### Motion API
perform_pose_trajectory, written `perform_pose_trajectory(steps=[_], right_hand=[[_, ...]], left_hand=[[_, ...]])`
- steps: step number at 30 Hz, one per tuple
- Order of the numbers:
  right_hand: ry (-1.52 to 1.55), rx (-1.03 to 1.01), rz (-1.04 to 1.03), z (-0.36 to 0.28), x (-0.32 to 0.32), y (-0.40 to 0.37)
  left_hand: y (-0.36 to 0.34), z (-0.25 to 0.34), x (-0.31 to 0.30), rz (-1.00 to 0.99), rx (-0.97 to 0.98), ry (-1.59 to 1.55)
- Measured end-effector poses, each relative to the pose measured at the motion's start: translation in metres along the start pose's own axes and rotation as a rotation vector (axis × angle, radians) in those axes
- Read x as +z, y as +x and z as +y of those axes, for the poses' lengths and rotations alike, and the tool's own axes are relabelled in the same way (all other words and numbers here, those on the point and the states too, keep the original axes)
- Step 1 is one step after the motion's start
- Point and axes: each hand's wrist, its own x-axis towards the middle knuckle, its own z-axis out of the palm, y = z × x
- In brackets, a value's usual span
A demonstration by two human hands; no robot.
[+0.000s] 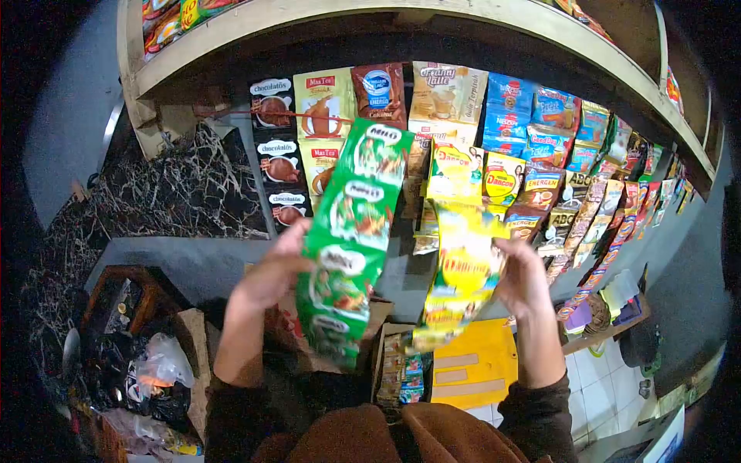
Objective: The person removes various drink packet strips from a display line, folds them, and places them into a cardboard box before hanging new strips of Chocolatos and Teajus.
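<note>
A long green strip of Milo sachets hangs in front of me, its top near a red string below the shelf. My left hand is at its left edge, fingers curled against it and partly blurred. My right hand pinches the right edge of a yellow Dancow strip, which tilts down to the left. Behind the strips hang brown Energo sachets, beige latte sachets and yellow-green Max Tea sachets.
A pale wooden shelf curves overhead. More sachet strips hang to the right. Below are a yellow envelope, a box of sachets and, at lower left, plastic bags. A patterned black surface lies at left.
</note>
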Motion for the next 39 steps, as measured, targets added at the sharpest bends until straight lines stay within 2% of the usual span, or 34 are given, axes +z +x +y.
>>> perform_pose_trajectory(steps=[1,2,3,5,7,9,12,13,15,16,19,23,24,26,27,29,31,33,35,37,39], right_hand=[[0.078,0.132,-0.006,0.009,-0.009,0.000],[0.033,0.165,0.070,0.016,-0.014,0.000],[0.034,0.173,0.069,0.021,-0.016,0.004],[-0.019,0.213,0.026,0.030,-0.020,0.013],[-0.169,0.117,0.052,0.033,-0.012,0.022],[-0.203,0.085,0.046,0.029,-0.012,0.038],[-0.219,0.022,0.085,0.011,-0.007,0.061],[-0.215,0.087,0.155,0.001,0.000,0.066],[-0.291,-0.034,0.076,-0.007,0.003,0.084],[-0.347,-0.073,0.078,-0.014,0.000,0.093],[-0.383,-0.178,0.024,-0.037,0.011,0.112],[-0.400,-0.255,0.010,-0.060,0.043,0.109],[-0.403,-0.384,-0.005,-0.066,0.047,0.115],[-0.443,-0.665,-0.049,-0.077,0.055,0.118],[-0.595,-0.635,0.040,-0.090,0.057,0.110],[-0.385,-0.855,-0.124,-0.098,0.064,0.106],[-0.394,-0.979,-0.139,-0.105,0.067,0.098],[-0.417,-1.034,-0.129,-0.104,0.064,0.097],[-0.396,-1.142,-0.098,-0.102,0.063,0.090],[-0.327,-1.263,-0.055,-0.106,0.063,0.076],[-0.307,-1.383,0.016,-0.112,0.061,0.058]], left_hand=[[-0.002,-0.011,0.001,-0.045,-0.083,-0.027],[-0.001,-0.020,0.001,-0.064,-0.157,0.018],[0.005,-0.027,0.002,-0.090,-0.182,0.062],[0.021,-0.048,-0.001,-0.206,-0.186,-0.170],[0.038,-0.051,-0.001,-0.139,-0.314,-0.045],[0.058,-0.060,0.009,-0.114,-0.115,-0.187],[0.077,-0.047,0.024,-0.054,-0.139,-0.150],[0.084,-0.041,0.029,-0.070,-0.139,-0.160],[0.099,-0.036,0.034,-0.073,-0.094,-0.156],[0.105,-0.030,0.036,-0.013,-0.051,-0.136],[0.115,0.007,0.045,0.190,0.069,0.055],[0.137,0.057,0.044,0.141,0.323,0.138],[0.141,0.068,0.045,0.154,0.325,0.133],[0.150,0.077,0.039,0.137,0.504,0.119],[0.152,0.082,0.037,0.133,0.577,0.107],[0.136,0.102,0.045,0.119,0.773,0.077],[0.117,0.117,0.048,0.101,0.851,-0.009],[0.106,0.126,0.044,0.167,0.862,0.028],[0.092,0.130,0.044,0.124,0.919,0.081],[0.078,0.134,0.043,0.249,0.855,0.092],[0.072,0.136,0.043,0.222,0.964,0.068]])
